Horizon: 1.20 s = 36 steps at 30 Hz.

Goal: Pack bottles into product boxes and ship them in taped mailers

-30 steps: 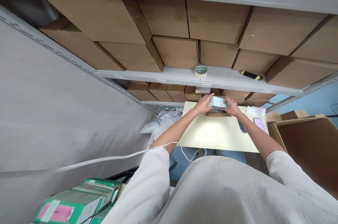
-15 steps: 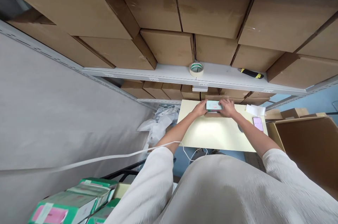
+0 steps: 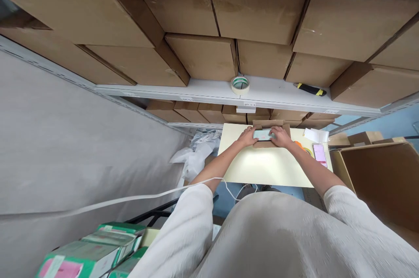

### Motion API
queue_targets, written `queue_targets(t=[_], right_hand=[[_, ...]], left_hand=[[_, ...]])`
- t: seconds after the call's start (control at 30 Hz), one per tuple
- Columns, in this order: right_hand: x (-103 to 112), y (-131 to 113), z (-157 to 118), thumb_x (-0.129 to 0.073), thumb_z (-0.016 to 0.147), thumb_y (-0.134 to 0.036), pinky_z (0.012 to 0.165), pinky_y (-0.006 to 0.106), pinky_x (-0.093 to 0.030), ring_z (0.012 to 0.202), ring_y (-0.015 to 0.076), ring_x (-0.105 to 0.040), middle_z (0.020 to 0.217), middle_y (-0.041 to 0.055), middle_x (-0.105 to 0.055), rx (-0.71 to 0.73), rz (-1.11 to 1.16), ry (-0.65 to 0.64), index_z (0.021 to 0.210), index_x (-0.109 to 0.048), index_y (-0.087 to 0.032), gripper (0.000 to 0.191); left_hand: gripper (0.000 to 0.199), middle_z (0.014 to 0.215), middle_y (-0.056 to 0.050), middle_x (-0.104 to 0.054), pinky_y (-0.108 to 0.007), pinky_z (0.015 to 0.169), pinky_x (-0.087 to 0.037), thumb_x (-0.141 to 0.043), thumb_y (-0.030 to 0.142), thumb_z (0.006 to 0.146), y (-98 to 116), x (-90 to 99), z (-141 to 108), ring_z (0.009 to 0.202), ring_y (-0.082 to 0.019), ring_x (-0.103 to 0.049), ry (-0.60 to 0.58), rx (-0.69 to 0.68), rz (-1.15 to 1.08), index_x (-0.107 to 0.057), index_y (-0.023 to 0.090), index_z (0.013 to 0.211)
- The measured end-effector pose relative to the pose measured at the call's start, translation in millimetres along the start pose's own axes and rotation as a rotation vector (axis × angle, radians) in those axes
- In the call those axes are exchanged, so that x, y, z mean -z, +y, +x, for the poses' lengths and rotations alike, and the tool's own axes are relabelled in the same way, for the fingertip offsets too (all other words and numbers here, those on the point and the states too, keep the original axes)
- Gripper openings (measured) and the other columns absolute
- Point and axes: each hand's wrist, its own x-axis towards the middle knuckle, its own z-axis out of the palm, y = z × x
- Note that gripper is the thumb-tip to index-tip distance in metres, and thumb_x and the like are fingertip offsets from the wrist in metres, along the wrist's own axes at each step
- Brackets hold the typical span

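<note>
Gripping the pale small box (image 3: pixel 262 135); hands (image 3: pixel 248 136) inside open carton (image 3: pixel 271 144).

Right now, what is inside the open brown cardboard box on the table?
A pale green rectangular pack, between the left hand and right hand. They hide the bottom of the box; anything beneath the pack cannot be seen.

A roll of tape (image 3: pixel 240 90) sits near the front edge of a grey shelf (image 3: pixel 271 91), with a black-and-yellow utility knife (image 3: pixel 311 90) lying to its right. Closed cardboard boxes (image 3: pixel 255 7) are stacked behind them. On the table (image 3: pixel 268 169), a lit phone (image 3: pixel 320 155) lies near white paper (image 3: pixel 316 135). A large open carton (image 3: pixel 379 177) stands at the right; pale plastic bags (image 3: pixel 196 151) and green-and-pink boxes (image 3: pixel 88 252) are at the left, near a white cable (image 3: pixel 131 199).
</note>
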Motion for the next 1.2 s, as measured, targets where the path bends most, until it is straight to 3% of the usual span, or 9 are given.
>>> queue_targets(t=[0.13,0.23,0.37,0.47,0.57,0.67,0.9,1.1,1.2], right_hand=[[6.4,12.6,-10.4,-0.058,0.094,-0.021,0.112,0.053,-0.044,0.127,0.0357,-0.055,0.138,0.0143,-0.065,-0.059,-0.006,0.158,0.111,-0.074,-0.022,0.023],[9.2,26.3,-19.1,-0.059,0.09,-0.024,0.109,0.056,-0.046,0.122,0.0381,-0.056,0.132,0.0178,-0.064,-0.213,0.029,0.376,0.11,-0.073,-0.022,0.024],[6.6,45.8,-22.7,-0.054,0.093,-0.038,0.098,0.051,-0.055,0.111,0.0334,-0.065,0.119,0.016,-0.068,-0.5,0.383,0.54,0.117,-0.062,-0.023,0.029],[1.3,54.5,-20.4,-0.052,0.094,-0.044,0.083,0.043,-0.061,0.093,0.0264,-0.072,0.102,0.0086,-0.074,-0.608,0.786,0.442,0.116,-0.056,-0.026,0.029],[-5.6,58.7,-17.8,-0.061,0.085,-0.037,0.081,0.041,-0.062,0.088,0.0229,-0.074,0.099,0.0057,-0.075,-0.583,0.938,0.381,0.107,-0.058,-0.025,0.024],[-13.0,61.7,-15.3,-0.07,0.073,-0.03,0.082,0.041,-0.063,0.087,0.0219,-0.072,0.102,0.0048,-0.074,-0.594,0.84,0.38,0.104,-0.061,-0.024,0.033],[-22.9,62.9,-19.2,-0.075,0.075,-0.029,0.079,0.038,-0.064,0.083,0.0204,-0.074,0.111,0.0038,-0.074,-0.581,0.713,0.215,0.146,-0.053,-0.024,0.074],[-24.7,55.0,-43.3,-0.077,0.081,-0.03,0.088,0.038,-0.061,0.089,0.0221,-0.075,0.113,0.0038,-0.075,-0.536,0.523,0.124,0.155,-0.05,-0.029,0.079],[-25.0,51.1,-51.2,-0.077,0.081,-0.033,0.087,0.039,-0.061,0.089,0.0228,-0.073,0.125,0.0062,-0.074,-0.503,0.475,0.095,0.159,-0.046,-0.031,0.084]], left_hand=[[0.068,0.161,-0.023,-0.051,-0.044,0.117,-0.047,-0.066,0.029,0.093,-0.8,-2.4,0.5,0.144,-0.035,-0.058,0.022,0.017,-0.071,-0.048,0.016,0.158],[0.072,0.162,-0.023,-0.051,-0.045,0.114,-0.049,-0.066,0.028,0.093,-0.8,-5.1,1.4,0.141,-0.035,-0.061,0.029,0.042,-0.101,-0.044,0.017,0.161],[0.074,0.157,-0.022,-0.058,-0.044,0.11,-0.052,-0.065,0.025,0.093,0.8,-8.7,1.6,0.135,-0.033,-0.065,0.062,0.064,-0.146,-0.039,0.017,0.162],[0.07,0.148,-0.021,-0.065,-0.043,0.107,-0.054,-0.059,0.021,0.096,3.2,-8.4,1.3,0.128,-0.031,-0.069,0.084,0.11,-0.189,-0.037,0.016,0.161],[0.073,0.152,-0.02,-0.064,-0.042,0.107,-0.055,-0.056,0.02,0.098,5.0,-5.7,1.0,0.126,-0.029,-0.071,0.077,0.168,-0.238,-0.03,0.017,0.166],[0.085,0.158,-0.021,-0.059,-0.041,0.107,-0.056,-0.063,0.022,0.094,4.2,-3.8,0.1,0.126,-0.029,-0.072,0.048,0.178,-0.309,-0.025,0.019,0.17],[0.115,0.164,-0.023,-0.05,-0.04,0.099,-0.061,-0.076,0.018,0.079,-17.2,-13.2,-8.8,0.117,-0.029,-0.074,-0.052,0.023,-0.561,-0.015,0.025,0.176],[0.128,0.168,-0.022,-0.044,-0.036,0.089,-0.059,-0.076,0.011,0.07,-47.7,-31.5,-19.7,0.114,-0.025,-0.072,-0.093,-0.001,-0.671,-0.01,0.033,0.177],[0.129,0.17,-0.023,-0.04,-0.03,0.082,-0.056,-0.075,0.009,0.069,-56.5,-38.3,-22.7,0.119,-0.026,-0.069,-0.119,-0.045,-0.722,-0.009,0.035,0.177]])
